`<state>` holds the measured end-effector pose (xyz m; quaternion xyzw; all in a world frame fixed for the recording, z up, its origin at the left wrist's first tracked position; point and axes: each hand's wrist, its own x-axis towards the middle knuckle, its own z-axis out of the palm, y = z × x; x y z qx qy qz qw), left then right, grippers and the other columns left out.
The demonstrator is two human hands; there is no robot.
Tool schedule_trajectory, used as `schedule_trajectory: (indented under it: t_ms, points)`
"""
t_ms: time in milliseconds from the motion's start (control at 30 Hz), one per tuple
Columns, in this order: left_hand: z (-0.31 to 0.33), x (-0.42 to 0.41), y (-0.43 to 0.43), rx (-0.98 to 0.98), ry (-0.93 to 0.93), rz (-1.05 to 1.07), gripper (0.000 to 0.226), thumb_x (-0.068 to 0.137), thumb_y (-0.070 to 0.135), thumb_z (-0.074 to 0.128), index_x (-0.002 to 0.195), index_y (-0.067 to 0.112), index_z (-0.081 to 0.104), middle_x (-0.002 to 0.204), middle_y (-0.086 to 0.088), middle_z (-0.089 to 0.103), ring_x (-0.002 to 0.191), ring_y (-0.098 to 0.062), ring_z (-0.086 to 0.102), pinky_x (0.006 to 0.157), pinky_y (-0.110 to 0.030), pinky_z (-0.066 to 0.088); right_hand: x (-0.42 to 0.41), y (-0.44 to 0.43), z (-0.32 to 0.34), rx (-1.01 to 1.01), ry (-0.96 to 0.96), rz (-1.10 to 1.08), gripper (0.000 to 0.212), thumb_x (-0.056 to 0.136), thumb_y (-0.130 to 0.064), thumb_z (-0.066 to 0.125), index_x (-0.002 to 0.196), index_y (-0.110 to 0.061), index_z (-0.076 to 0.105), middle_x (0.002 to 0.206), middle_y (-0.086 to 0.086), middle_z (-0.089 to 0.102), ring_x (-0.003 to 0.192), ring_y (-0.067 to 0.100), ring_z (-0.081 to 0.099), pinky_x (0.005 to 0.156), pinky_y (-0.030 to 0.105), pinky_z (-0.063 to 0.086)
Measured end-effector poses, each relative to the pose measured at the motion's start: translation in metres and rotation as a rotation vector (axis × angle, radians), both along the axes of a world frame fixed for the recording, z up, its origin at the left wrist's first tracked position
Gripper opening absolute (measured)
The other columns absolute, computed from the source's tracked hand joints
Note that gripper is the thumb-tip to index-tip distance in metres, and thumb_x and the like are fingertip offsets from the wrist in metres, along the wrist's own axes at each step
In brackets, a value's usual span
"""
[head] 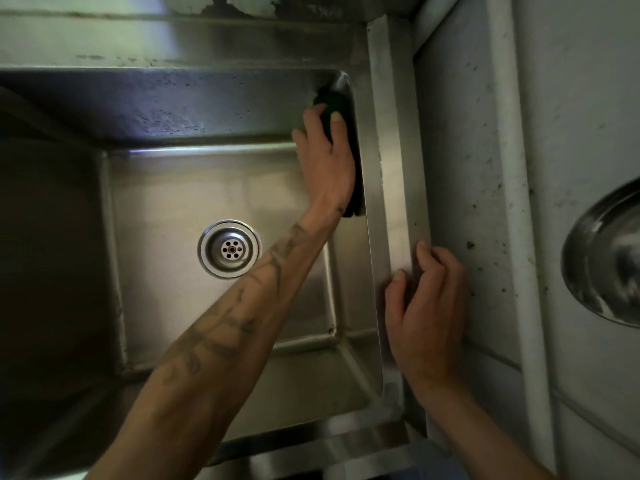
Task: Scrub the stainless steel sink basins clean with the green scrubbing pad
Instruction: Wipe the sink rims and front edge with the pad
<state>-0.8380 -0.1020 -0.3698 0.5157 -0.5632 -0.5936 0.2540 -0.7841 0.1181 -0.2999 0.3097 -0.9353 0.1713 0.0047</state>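
The stainless steel sink basin [180,202] fills the middle of the view, with its round drain [229,248] in the floor. My left hand [325,157] reaches across to the basin's right wall near the far right corner. It holds the green scrubbing pad [334,100] against that wall, fingertips bent over the pad's upper end. A dark strip of the pad also shows below the wrist. My right hand [424,313] rests on the sink's right rim [394,188] with bent fingers and holds nothing.
A stained white wall ledge [464,168] runs along the right of the sink. A shiny metal bowl [606,258] shows at the right edge. The basin's left side lies in deep shadow. The back ledge [173,39] is spotted with grime.
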Motion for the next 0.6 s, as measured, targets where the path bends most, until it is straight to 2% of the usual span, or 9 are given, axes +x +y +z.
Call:
schedule_trajectory:
  t_ms: [133,200,300,333,400,433,467,533,600]
  points:
    - [0.011,-0.014,-0.011,0.104,-0.012,0.053,0.038,0.116,0.026,0.040,0.150,0.010,0.045,0.126,-0.008,0.042,0.117,-0.031,0.050,0.100,-0.035,0.040,-0.001,-0.002,-0.001,-0.002,-0.014,-0.007,0.042,0.102,-0.023,0.058,0.139,-0.004,0.052,0.136,0.021,0.052,0.116,0.032,0.057,0.090,0.049,0.055]
    - [0.016,-0.013,-0.014,0.124,-0.022,0.040,0.037,0.116,0.025,0.039,0.149,0.008,0.045,0.127,-0.009,0.043,0.119,-0.032,0.050,0.102,-0.036,0.041,-0.002,-0.001,-0.001,-0.005,-0.010,-0.002,0.042,0.103,-0.024,0.055,0.139,-0.005,0.051,0.136,0.020,0.051,0.116,0.032,0.056,0.090,0.049,0.055]
    - [0.023,0.004,-0.004,-0.026,0.069,-0.038,0.031,0.115,0.021,0.042,0.141,0.005,0.048,0.122,-0.008,0.047,0.104,-0.009,0.048,0.095,-0.031,0.043,-0.001,-0.001,0.000,-0.009,-0.011,0.003,0.042,0.104,-0.027,0.052,0.140,-0.006,0.050,0.136,0.018,0.050,0.117,0.031,0.056,0.091,0.048,0.055]
    - [0.023,0.010,0.000,-0.087,0.095,-0.061,0.029,0.114,0.020,0.043,0.139,0.005,0.049,0.121,-0.008,0.048,0.101,0.001,0.045,0.092,-0.024,0.042,-0.001,-0.001,0.000,-0.009,-0.009,0.004,0.042,0.105,-0.028,0.051,0.140,-0.006,0.050,0.136,0.018,0.050,0.117,0.031,0.056,0.091,0.047,0.054]
    - [0.019,0.014,0.002,-0.146,0.097,-0.083,0.029,0.114,0.019,0.044,0.138,0.004,0.050,0.120,-0.009,0.049,0.101,0.006,0.042,0.087,-0.010,0.037,-0.001,-0.001,-0.001,-0.006,-0.001,0.007,0.042,0.104,-0.026,0.053,0.140,-0.005,0.050,0.136,0.018,0.050,0.117,0.031,0.056,0.092,0.046,0.053]
    - [0.018,0.012,-0.001,-0.121,0.076,-0.085,0.030,0.114,0.019,0.043,0.140,0.004,0.049,0.120,-0.009,0.048,0.101,0.003,0.042,0.087,-0.011,0.037,-0.001,-0.001,-0.001,-0.004,0.002,0.010,0.042,0.104,-0.025,0.054,0.140,-0.004,0.051,0.136,0.019,0.050,0.117,0.031,0.056,0.093,0.046,0.052]
    - [0.017,0.009,-0.004,-0.059,0.046,-0.091,0.032,0.115,0.021,0.042,0.143,0.005,0.047,0.121,-0.009,0.046,0.101,-0.004,0.045,0.091,-0.016,0.040,-0.001,0.000,-0.001,-0.002,0.002,0.013,0.042,0.104,-0.024,0.055,0.140,-0.004,0.051,0.136,0.019,0.051,0.118,0.032,0.056,0.094,0.047,0.052]
    - [0.010,0.005,-0.010,0.056,-0.006,-0.112,0.036,0.116,0.025,0.041,0.147,0.009,0.044,0.124,-0.010,0.043,0.109,-0.021,0.049,0.103,-0.036,0.044,-0.001,0.000,-0.001,-0.002,0.005,0.011,0.042,0.104,-0.024,0.054,0.141,-0.004,0.051,0.136,0.019,0.051,0.118,0.032,0.056,0.094,0.049,0.052]
    - [-0.003,0.009,-0.010,0.103,-0.044,-0.153,0.038,0.115,0.029,0.040,0.149,0.012,0.043,0.128,-0.012,0.044,0.118,-0.031,0.050,0.110,-0.049,0.045,-0.001,0.000,-0.002,-0.007,0.000,0.008,0.042,0.104,-0.026,0.053,0.141,-0.005,0.049,0.135,0.019,0.051,0.117,0.031,0.056,0.091,0.050,0.054]
